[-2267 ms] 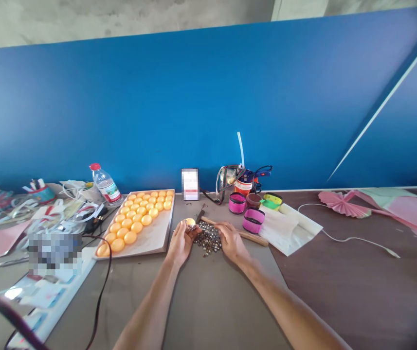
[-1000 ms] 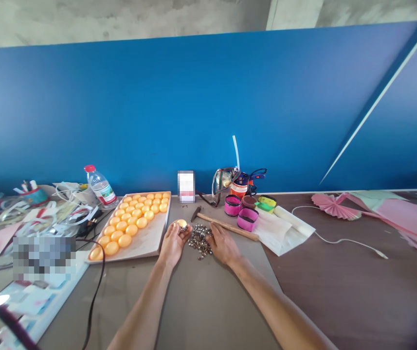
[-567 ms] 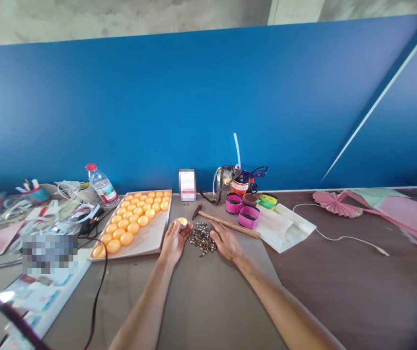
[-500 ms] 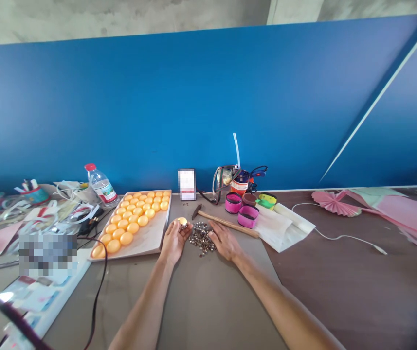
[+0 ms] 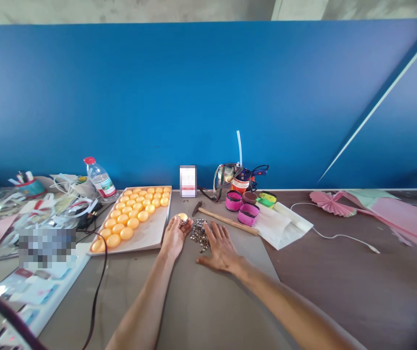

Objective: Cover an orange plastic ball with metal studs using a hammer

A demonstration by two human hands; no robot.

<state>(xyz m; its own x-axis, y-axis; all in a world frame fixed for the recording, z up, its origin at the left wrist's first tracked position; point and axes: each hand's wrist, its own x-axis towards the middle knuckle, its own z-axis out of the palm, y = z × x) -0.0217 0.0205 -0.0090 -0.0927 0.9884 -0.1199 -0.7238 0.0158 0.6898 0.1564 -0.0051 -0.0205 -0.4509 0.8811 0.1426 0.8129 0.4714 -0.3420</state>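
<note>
My left hand [image 5: 174, 238] is curled around a small round orange ball [image 5: 182, 217], pale on top. A few shiny bits show against my fingers just below it. To its right lies a heap of small shiny metal pieces [image 5: 199, 232], possibly bells or beads; they are too small to name surely. My right hand [image 5: 221, 248] rests palm down at the right side of this heap, fingers spread and thumb stretched out to the left. Behind the heap lies a hammer [image 5: 226, 219] with a wooden handle, pointing away from both hands.
A shallow tray [image 5: 155, 233] of several orange balls stands left, with a water bottle [image 5: 100, 181] behind. At the back are a phone [image 5: 188, 182] and pink bands [image 5: 248, 214]. White sheets [image 5: 281, 228] and pink paper [image 5: 394, 214] lie right; cables and clutter cover the left.
My right hand has spread its fingers and slid its thumb down and left, nearer the front of the heap. My left hand still holds the ball in about the same place.
</note>
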